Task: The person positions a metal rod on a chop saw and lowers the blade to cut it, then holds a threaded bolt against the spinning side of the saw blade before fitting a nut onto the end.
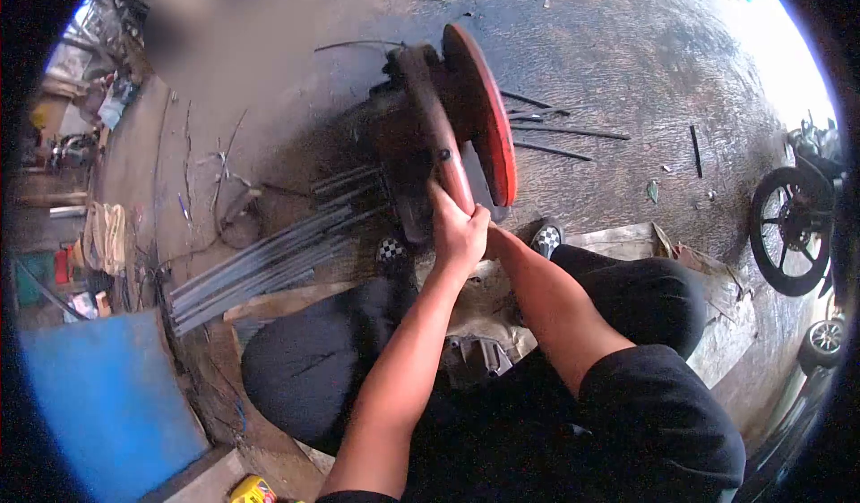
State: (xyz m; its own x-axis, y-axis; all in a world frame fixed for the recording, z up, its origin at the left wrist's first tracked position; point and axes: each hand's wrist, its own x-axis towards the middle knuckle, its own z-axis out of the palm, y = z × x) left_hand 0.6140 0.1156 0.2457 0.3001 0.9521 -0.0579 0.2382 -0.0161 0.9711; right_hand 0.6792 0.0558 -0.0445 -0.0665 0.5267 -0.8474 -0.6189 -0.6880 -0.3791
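A dark machine with a large red-rimmed disc guard (484, 113) stands on the floor in front of my feet. From its top a curved handle (434, 118) reaches toward me, with a red lower end. My left hand (457, 230) is wrapped round this red end. Close against it on the right is my right hand (488, 234), mostly hidden behind the left one, so what its fingers hold cannot be made out. Long grey metal bars (269, 257) lie to the left of the machine, and thin dark rods (573, 133) lie on its right.
Cardboard pieces lie under my legs. At the lower left is a blue panel (112, 404), with a yellow container (253, 490) beside it. A motorcycle wheel (790, 232) stands at the right. Wires and cluttered shelves are at the left.
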